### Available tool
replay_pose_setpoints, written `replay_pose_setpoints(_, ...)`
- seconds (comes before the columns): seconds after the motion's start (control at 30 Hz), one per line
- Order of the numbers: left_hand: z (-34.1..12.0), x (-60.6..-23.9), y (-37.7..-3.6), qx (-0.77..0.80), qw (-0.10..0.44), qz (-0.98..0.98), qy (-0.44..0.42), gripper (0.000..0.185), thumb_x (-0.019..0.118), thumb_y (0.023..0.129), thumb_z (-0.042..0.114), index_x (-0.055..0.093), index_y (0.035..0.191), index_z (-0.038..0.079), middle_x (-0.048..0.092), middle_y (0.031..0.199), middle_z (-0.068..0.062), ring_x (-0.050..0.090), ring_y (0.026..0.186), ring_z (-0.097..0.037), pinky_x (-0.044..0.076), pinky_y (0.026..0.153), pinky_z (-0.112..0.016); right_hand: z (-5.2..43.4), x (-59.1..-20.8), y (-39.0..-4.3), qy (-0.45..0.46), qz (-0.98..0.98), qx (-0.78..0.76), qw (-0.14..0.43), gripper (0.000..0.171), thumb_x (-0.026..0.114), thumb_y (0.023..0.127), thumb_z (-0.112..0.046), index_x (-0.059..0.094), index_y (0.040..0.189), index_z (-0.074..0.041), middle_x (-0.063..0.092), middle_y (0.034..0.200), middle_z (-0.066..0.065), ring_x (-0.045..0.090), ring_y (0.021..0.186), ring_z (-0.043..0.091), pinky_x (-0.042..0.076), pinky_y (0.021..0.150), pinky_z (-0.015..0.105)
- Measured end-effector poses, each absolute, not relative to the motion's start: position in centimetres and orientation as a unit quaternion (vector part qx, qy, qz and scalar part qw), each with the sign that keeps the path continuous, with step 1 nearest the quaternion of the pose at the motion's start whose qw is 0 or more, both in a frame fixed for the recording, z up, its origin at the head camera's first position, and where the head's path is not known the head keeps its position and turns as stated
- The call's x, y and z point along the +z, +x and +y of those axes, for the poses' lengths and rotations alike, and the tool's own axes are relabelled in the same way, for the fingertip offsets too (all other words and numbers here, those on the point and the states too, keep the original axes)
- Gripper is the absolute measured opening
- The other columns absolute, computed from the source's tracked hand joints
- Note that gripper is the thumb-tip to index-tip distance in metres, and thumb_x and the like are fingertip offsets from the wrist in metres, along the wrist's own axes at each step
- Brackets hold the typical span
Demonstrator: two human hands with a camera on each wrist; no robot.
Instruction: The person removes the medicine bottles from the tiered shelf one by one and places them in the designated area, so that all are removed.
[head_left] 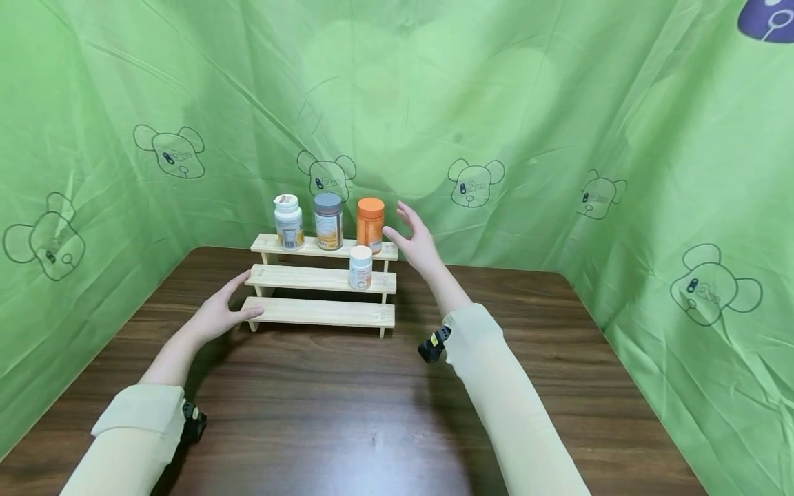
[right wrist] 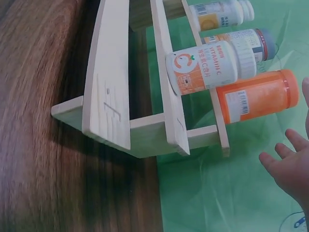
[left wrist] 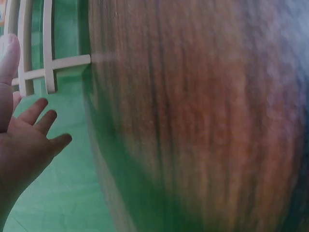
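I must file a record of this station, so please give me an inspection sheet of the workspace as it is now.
Surface: dark wooden table, bare in front of the rack.
Job's things: three-step wooden rack; top step holds white bottle, grey-lidded jar, orange bottle; middle step holds small vitamin C bottle; bottom step bare.
Clutter: nothing seen.
Hands: left hand rests open at the rack's left end; right hand open in the air beside the orange bottle, holding nothing.
Cables: nothing seen; a small black device sits at each wrist.
Surroundings: green cloth with bear drawings on all sides.
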State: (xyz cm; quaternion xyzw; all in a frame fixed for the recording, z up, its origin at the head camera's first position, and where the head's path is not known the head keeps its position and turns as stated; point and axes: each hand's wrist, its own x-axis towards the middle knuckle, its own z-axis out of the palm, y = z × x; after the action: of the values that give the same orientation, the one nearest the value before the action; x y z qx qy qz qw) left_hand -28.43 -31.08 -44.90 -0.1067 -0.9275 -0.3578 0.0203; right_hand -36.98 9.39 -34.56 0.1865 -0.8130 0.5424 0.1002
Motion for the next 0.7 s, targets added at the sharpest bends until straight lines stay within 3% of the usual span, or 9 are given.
replay_pose_setpoints(0.23,-32.0,-45.5,-28.5,-0.404,0.015,-0.905,-0.134,0.095,0.074,0.082,0.034,0.014,0.152,0.015,0.037,0.141,-0.031,0.030,0.131,-0.048,0.023,0.101,-0.067,8.2,-35.0,-38.4,0.173,-0.800,0.569,0.081,0.076,0.068,0.085,-0.042,0.030,0.148,-0.024,0.039,0.148,0.002,0.033,0.137,0.021,0.026,0.111,0.049)
replay_pose_setpoints(0.47,-32.3,-45.4,-29.3,-0.447,-0.008,-0.883,-0.140,0.094,0.076,0.080,0.030,0.016,0.152,0.018,0.045,0.138,-0.025,0.036,0.129,-0.046,0.030,0.101,-0.062,7.7,-34.7,-39.0,0.162,-0.789,0.588,0.070,0.075,0.068,0.086,-0.039,0.031,0.148,-0.022,0.040,0.148,0.003,0.034,0.137,0.022,0.028,0.110,0.049)
replay_pose_setpoints(0.57,-32.6,-45.5,-29.4,-0.460,-0.025,-0.876,-0.140,0.099,0.077,0.078,0.027,0.012,0.153,0.021,0.047,0.137,-0.024,0.035,0.130,-0.046,0.031,0.100,-0.061,7.3,-34.4,-39.1,0.164,-0.787,0.591,0.061,0.073,0.067,0.087,-0.037,0.030,0.148,-0.022,0.041,0.147,0.004,0.034,0.137,0.022,0.029,0.111,0.047)
replay_pose_setpoints(0.7,-32.9,-45.6,-29.2,-0.467,-0.045,-0.873,-0.134,0.109,0.080,0.076,0.024,0.003,0.153,0.021,0.048,0.136,-0.024,0.030,0.133,-0.046,0.024,0.104,-0.061,6.8,-34.2,-39.1,0.157,-0.785,0.597,0.051,0.071,0.067,0.087,-0.035,0.031,0.148,-0.022,0.043,0.145,0.006,0.036,0.135,0.022,0.030,0.110,0.043)
